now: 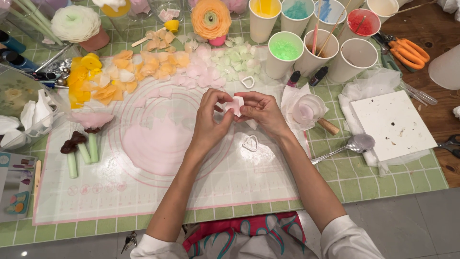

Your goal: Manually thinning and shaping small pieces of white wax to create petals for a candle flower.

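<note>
Mat (158, 192), green gridded table (364, 182), cups (285, 52)

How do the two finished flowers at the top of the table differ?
The white ruffled flower is pale with a greenish centre; the orange ruffled flower is bright orange. The white one sits at far left on a dusty-pink base, the orange one at top centre on a brighter pink base. Both are round, many-petalled and face up.

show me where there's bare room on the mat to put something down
Free: the near part of the silicone mat, below the pink sheet and both hands, left hand and right hand. Crowded: the far edge with petals and paper cups.
</note>
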